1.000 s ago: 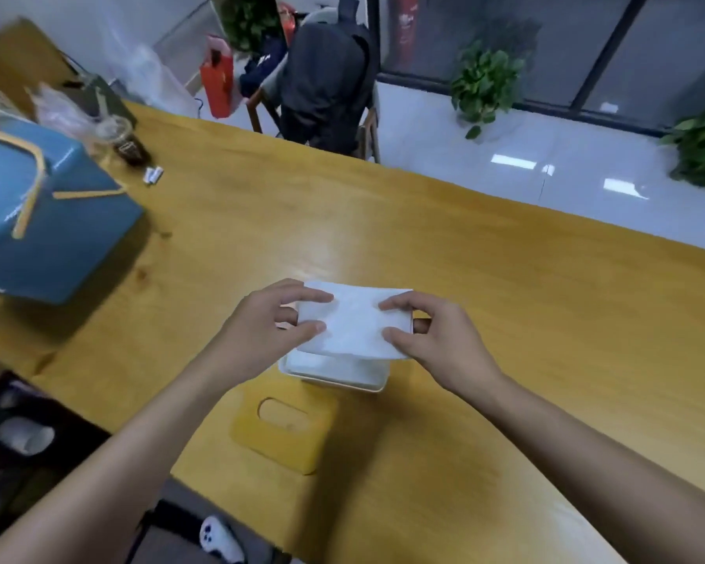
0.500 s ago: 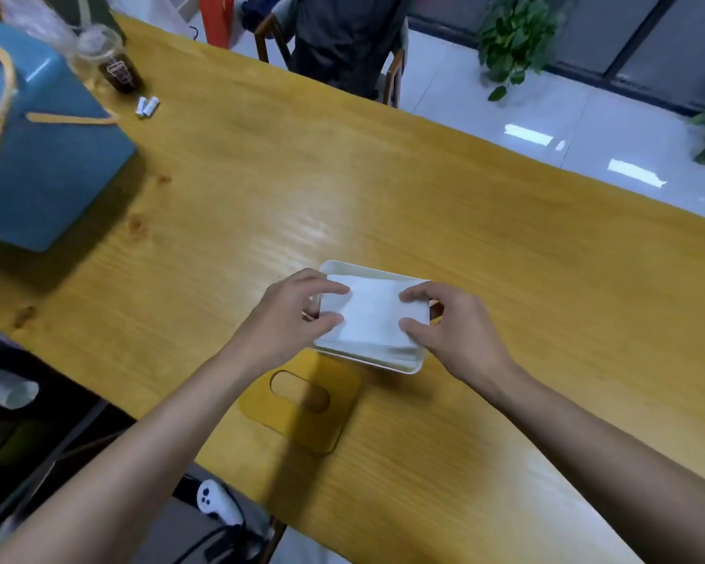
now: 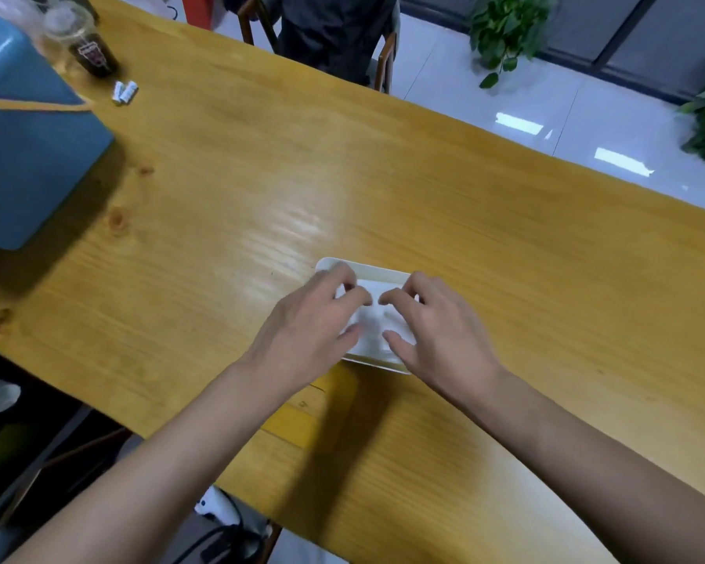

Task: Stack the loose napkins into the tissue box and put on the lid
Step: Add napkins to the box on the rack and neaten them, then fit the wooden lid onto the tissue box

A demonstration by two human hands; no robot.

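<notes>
A white tissue box stands open on the wooden table, with white napkins lying inside it. My left hand and my right hand are both over the box, fingertips pressing down on the napkins from either side. Most of the napkin stack is hidden under my hands. The yellow wooden lid with an oval slot lies flat on the table just in front of the box, partly covered by my left forearm.
A blue box with a tan strap sits at the far left, beside a plastic cup and two small white cylinders. A chair with dark clothing stands behind the table. The table's near edge runs under my forearms.
My hands have moved from the napkins' outer edges to the middle of the stack, pushing it down into the box. The view has tilted further down.
</notes>
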